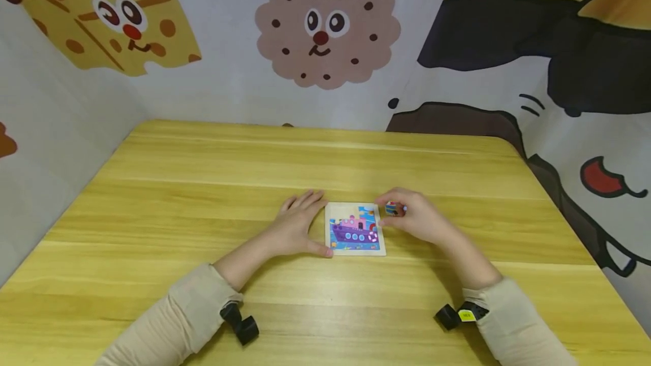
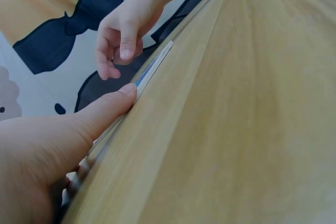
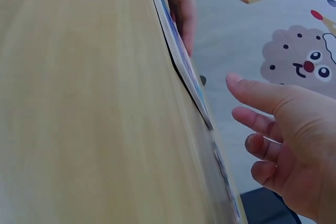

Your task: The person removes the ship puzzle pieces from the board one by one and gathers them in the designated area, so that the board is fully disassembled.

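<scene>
A square jigsaw puzzle board [image 1: 343, 209] with a purple and pink ship picture lies flat on the table. Its upper left part shows bare pale backing. My left hand [image 1: 297, 227] rests at the board's left side, fingers spread and thumb touching the lower left corner; the left wrist view shows that thumb [image 2: 107, 109] against the edge. Over the board's right edge, my right hand [image 1: 414, 216] hovers with loosely bent fingers. Colourful puzzle pieces [image 1: 391, 209] show beneath it, partly hidden. In the right wrist view nothing appears between the thumb and fingers of that hand [image 3: 294, 129].
The wooden table [image 1: 330, 309] extends around the board on all sides. Behind it hangs a cloth [image 1: 224, 83] printed with cartoon food faces. Each wrist carries a black strapped camera, the left one [image 1: 240, 323] and the right one [image 1: 450, 317].
</scene>
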A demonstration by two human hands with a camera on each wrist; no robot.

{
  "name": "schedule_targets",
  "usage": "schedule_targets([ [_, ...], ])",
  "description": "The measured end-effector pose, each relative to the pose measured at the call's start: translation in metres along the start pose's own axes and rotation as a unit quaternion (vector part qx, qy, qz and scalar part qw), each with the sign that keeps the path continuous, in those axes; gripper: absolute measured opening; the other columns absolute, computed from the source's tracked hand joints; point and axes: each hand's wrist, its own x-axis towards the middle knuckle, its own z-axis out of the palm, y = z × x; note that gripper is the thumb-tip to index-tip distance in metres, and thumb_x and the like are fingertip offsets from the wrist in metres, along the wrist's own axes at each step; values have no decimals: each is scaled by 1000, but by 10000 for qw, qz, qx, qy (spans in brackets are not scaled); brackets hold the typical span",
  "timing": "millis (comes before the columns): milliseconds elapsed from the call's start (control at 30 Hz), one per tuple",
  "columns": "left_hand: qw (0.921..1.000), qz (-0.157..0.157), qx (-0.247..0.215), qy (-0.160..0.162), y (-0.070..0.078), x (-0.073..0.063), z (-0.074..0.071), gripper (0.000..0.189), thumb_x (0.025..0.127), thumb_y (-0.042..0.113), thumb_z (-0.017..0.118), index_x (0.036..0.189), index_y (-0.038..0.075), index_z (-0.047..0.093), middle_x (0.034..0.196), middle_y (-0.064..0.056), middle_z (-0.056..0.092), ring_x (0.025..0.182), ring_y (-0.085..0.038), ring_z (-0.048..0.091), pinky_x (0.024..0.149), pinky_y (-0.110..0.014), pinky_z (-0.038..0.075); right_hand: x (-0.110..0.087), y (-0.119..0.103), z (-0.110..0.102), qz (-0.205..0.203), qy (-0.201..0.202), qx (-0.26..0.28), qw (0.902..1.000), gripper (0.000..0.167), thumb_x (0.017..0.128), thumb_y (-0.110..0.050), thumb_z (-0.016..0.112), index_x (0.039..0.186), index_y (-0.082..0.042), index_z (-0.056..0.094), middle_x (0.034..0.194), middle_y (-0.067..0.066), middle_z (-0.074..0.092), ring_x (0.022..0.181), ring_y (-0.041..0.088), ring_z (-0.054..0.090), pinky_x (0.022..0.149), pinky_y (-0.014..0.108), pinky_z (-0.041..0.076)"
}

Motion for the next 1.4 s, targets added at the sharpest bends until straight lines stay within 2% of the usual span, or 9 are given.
schedule_targets([
  [233, 10000, -7, 25, 6, 0, 0, 0, 115, 65, 69, 72, 151, 7, 27, 158, -9, 13, 144, -26, 4, 112, -53, 1, 5, -6, 9, 94, -190, -103, 9997, 39, 78, -17, 81, 113, -10, 69, 101, -1, 64, 64, 15, 47, 53, 27, 41],
  [500, 10000, -9, -17, -1, 0, 0, 0, 115, 65, 70, 72, 151, 7, 28, 158, -9, 13, 144, -26, 4, 111, -53, 2, 14, -8, 16, 216, -362, -627, 9971, 41, 77, -19, 82, 115, -10, 68, 98, -2, 61, 71, 16, 49, 60, 30, 43],
  [700, 10000, 8, -17, 21, 0, 0, 1, 115, 65, 71, 71, 151, 6, 28, 158, -10, 13, 144, -26, 5, 111, -54, 2, 18, -12, 16, 367, -606, -879, 9936, 40, 77, -16, 82, 114, -11, 68, 103, -2, 62, 76, 16, 51, 65, 31, 46],
  [1000, 10000, 11, -4, 49, -1, 0, 2, 115, 65, 71, 71, 150, 6, 29, 158, -10, 14, 144, -27, 5, 111, -54, 2, 24, -17, 16, 564, -925, -860, 9904, 39, 78, -15, 81, 114, -10, 68, 103, -1, 61, 80, 16, 52, 71, 31, 46],
  [1400, 9999, 41, 67, 75, -2, 1, 2, 115, 65, 72, 71, 150, 7, 29, 158, -9, 15, 144, -27, 6, 111, -54, 3, 29, -19, 15, 689, -1089, -808, 9884, 40, 78, -12, 80, 115, -7, 66, 105, 2, 60, 84, 18, 52, 76, 34, 46],
])
